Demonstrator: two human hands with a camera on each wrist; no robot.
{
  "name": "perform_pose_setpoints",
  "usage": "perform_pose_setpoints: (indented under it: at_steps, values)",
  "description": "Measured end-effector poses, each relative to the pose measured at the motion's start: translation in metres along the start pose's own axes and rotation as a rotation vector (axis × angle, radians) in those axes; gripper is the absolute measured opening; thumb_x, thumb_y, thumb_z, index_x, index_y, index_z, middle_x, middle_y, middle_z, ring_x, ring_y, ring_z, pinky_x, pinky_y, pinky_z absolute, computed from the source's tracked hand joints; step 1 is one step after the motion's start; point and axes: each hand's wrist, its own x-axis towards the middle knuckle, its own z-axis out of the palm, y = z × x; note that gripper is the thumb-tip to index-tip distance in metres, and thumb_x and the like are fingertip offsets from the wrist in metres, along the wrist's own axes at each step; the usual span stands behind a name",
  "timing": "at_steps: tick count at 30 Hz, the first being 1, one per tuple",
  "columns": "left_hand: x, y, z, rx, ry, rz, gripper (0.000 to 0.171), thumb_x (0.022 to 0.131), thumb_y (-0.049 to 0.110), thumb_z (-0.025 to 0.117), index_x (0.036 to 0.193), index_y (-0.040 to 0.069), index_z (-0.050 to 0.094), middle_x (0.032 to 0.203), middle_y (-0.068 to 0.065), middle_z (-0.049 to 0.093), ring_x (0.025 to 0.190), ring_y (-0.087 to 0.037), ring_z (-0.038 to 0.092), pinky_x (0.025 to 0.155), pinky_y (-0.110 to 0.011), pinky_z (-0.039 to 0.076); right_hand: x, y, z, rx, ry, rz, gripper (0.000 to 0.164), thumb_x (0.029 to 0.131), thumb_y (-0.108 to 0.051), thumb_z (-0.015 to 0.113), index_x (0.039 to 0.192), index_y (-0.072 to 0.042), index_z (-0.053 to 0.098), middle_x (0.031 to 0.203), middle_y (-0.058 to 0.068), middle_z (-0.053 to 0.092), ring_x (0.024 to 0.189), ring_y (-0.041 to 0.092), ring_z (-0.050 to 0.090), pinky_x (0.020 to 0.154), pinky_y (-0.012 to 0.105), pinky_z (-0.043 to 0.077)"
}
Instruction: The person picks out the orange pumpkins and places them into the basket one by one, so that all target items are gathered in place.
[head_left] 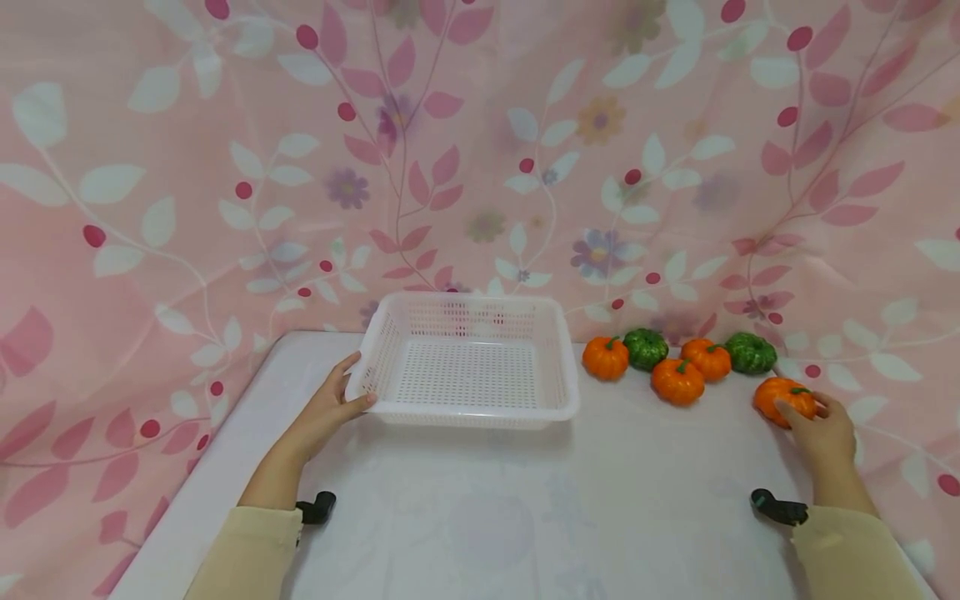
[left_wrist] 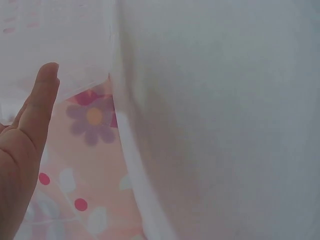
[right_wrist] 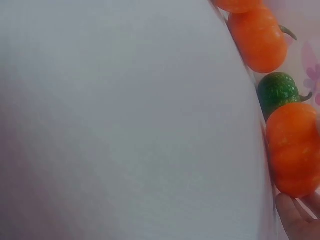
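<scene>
A white plastic basket point(head_left: 468, 414) with slotted walls stands at the back of the table, left of centre. My left hand point(head_left: 330, 404) holds its near left corner, thumb on the front rim and fingers along the left side. At the table's right edge my right hand point(head_left: 825, 429) grips a small orange pumpkin point(head_left: 780, 398), thumb in front and fingers around the right side. The right wrist view shows fingertips point(right_wrist: 287, 205) against this pumpkin point(right_wrist: 295, 150). Left of it sit an orange pumpkin point(head_left: 677, 382), two others behind, and two green pumpkins point(head_left: 750, 353).
A white cloth covers the table point(head_left: 480, 517). Behind and beside it hangs a pink floral curtain point(head_left: 480, 167). Black wrist-camera mounts point(head_left: 318, 507) stick out from the sleeves point(head_left: 247, 550).
</scene>
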Motion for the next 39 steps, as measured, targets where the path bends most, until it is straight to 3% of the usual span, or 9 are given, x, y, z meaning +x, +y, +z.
perform_pose_setpoints:
  at_steps: [5, 14, 20, 26, 33, 39]
  values:
    - [0.0, -0.001, 0.002, -0.003, -0.002, 0.004, 0.094, 0.095, 0.023, 0.07, 0.161, 0.017, 0.004, 0.16, -0.024, 0.022, 0.129, -0.034, 0.046, 0.108, -0.048, 0.041, -0.006, -0.003, 0.001, 0.024, 0.01, -0.004, 0.094, 0.096, -0.055, 0.054, 0.158, 0.0, 0.01, 0.161, 0.031, 0.013, 0.142, 0.051, 0.022, 0.112, 0.059, 0.028]
    - [-0.002, 0.002, 0.003, -0.044, -0.005, 0.014, 0.093, 0.096, 0.014, 0.069, 0.162, 0.017, 0.003, 0.16, -0.024, 0.022, 0.126, -0.032, 0.048, 0.093, -0.023, 0.048, -0.016, -0.011, 0.006, 0.117, 0.032, -0.008, 0.091, 0.096, -0.052, 0.057, 0.16, -0.006, 0.013, 0.163, 0.025, 0.013, 0.144, 0.046, 0.022, 0.115, 0.054, 0.027]
    - [-0.003, 0.002, 0.003, -0.041, 0.001, 0.01, 0.094, 0.095, 0.014, 0.07, 0.162, 0.018, 0.003, 0.159, -0.024, 0.024, 0.124, -0.03, 0.05, 0.095, -0.027, 0.049, -0.024, -0.017, 0.005, 0.175, 0.033, 0.025, 0.091, 0.093, -0.055, 0.061, 0.162, -0.016, 0.015, 0.165, 0.019, 0.012, 0.146, 0.043, 0.021, 0.113, 0.051, 0.03]
    - [-0.004, 0.001, 0.003, -0.036, -0.002, 0.018, 0.094, 0.095, 0.015, 0.069, 0.162, 0.017, 0.003, 0.159, -0.024, 0.025, 0.124, -0.03, 0.05, 0.097, -0.028, 0.049, -0.034, -0.024, 0.005, 0.185, 0.047, 0.018, 0.087, 0.091, -0.057, 0.063, 0.161, -0.026, 0.02, 0.165, 0.014, 0.017, 0.142, 0.039, 0.028, 0.108, 0.034, 0.039]
    - [-0.006, 0.003, 0.004, -0.042, 0.0, 0.018, 0.093, 0.095, 0.013, 0.069, 0.161, 0.018, 0.003, 0.158, -0.024, 0.026, 0.125, -0.031, 0.048, 0.093, -0.024, 0.048, -0.046, -0.034, 0.011, 0.231, 0.046, 0.011, 0.088, 0.089, -0.06, 0.063, 0.16, -0.031, 0.02, 0.167, 0.009, 0.015, 0.146, 0.038, 0.025, 0.113, 0.043, 0.031]
    - [-0.006, 0.003, 0.006, -0.022, -0.001, 0.003, 0.095, 0.094, 0.02, 0.071, 0.161, 0.019, 0.003, 0.159, -0.025, 0.023, 0.128, -0.034, 0.045, 0.102, -0.037, 0.045, -0.057, -0.046, 0.014, 0.238, 0.059, -0.011, 0.087, 0.09, -0.059, 0.063, 0.16, -0.03, 0.021, 0.167, 0.008, 0.016, 0.147, 0.036, 0.025, 0.111, 0.041, 0.032]
